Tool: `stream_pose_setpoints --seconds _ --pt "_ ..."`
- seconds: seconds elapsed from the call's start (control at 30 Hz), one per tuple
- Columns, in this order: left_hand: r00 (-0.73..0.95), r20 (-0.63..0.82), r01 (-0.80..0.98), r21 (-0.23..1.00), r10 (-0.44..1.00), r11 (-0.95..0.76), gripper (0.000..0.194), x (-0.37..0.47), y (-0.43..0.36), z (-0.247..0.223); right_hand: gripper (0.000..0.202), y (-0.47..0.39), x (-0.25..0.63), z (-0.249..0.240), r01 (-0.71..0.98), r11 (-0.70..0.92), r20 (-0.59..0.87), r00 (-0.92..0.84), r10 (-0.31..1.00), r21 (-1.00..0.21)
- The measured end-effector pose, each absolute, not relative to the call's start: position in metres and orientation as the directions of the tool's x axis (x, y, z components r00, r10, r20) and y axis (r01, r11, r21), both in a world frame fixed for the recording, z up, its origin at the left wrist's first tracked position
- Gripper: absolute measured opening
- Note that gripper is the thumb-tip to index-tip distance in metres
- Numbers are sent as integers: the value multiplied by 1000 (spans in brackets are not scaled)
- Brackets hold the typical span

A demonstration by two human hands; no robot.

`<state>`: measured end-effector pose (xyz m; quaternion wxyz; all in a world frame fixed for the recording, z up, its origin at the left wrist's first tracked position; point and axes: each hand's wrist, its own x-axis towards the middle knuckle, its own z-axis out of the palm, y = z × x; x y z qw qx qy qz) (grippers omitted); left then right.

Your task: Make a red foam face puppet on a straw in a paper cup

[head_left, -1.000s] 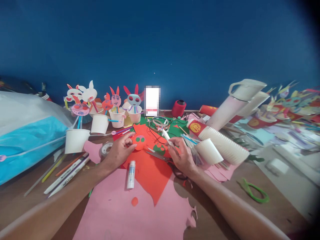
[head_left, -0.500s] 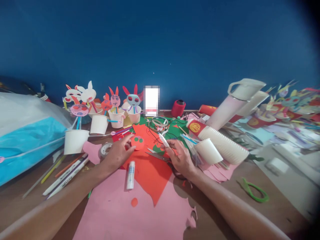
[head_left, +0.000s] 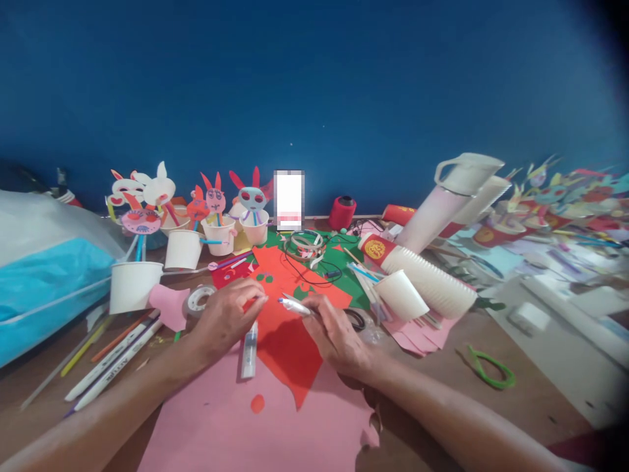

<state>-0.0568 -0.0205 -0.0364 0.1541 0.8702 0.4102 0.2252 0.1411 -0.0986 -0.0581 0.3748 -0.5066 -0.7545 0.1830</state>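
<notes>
While the white pen [head_left: 295, 306] lay over the orange paper [head_left: 289, 354], the right hand [head_left: 341, 337] grasped its barrel between thumb and fingers, its blue tip aimed at nine o'clock. The left hand [head_left: 228, 308] was just beside that tip, fingers curled and drawn together; whether they pinched anything, I could not tell. By my judgement, the pen would be light, stiff and rather smooth, hardly fragile, best held low on the barrel and clear of the tip. From the pen, the glue stick [head_left: 249, 354] lay between seven and eight o'clock, and the green pieces [head_left: 268, 278] towards eleven.

Half a second earlier, the pen had slanted up towards eleven o'clock, with the hands farther apart. Since then, the right hand had moved in towards the left, covering much of the scissors [head_left: 289, 298].
</notes>
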Motion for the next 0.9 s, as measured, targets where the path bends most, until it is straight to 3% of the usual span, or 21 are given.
stream_pose_setpoints --seconds 0.13,0.2,0.27,0.47,0.6,0.9 --pt "552 226 638 506 803 -581 26 -59 -21 -37 17 -83 161 -50 713 306 347 -94 933 -631" --pt "535 219 636 531 816 -560 31 -59 -21 -36 12 -70 179 -48 794 226 373 1 928 -564" --pt "511 209 640 554 833 -532 34 -59 -22 -34 18 -59 197 -49 861 144 410 81 909 -488" --pt "470 147 655 603 871 -455 35 -57 -23 -34 17 -50 212 -57 949 58 357 60 932 -309" --pt "457 110 652 633 883 -417 36 -56 -25 -36 16 -51 207 -62 968 58 358 34 933 -245" --pt "481 95 616 671 871 -413 37 -55 -25 -43 23 -42 217 -77 924 233 433 -84 897 -303"
